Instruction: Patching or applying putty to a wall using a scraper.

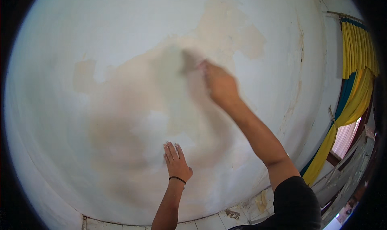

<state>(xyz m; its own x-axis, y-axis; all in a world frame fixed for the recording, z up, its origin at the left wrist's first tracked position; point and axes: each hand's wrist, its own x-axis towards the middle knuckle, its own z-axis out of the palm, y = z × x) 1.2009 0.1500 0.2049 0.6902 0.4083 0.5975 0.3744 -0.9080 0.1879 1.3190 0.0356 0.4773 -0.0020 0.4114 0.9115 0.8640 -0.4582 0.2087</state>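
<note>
My right hand [218, 83] is raised against the pale wall [113, 28], closed round a blurred pinkish handle [201, 64]; the tool's dark end, perhaps a flat blade, is too smeared to make out clearly. It is over a patchy area of beige and pale green on the wall. Lower down, my left hand [176, 163], wearing a thin black band at the wrist, lies open on the wall with fingers stretched out and whitish marks on the fingertips.
A yellow and teal curtain [354, 48] hangs by a window [347, 135] at the right. Below it are grey boards or panels [348, 171], partly seen. A tiled floor [211, 224] with some scraps runs along the wall's foot.
</note>
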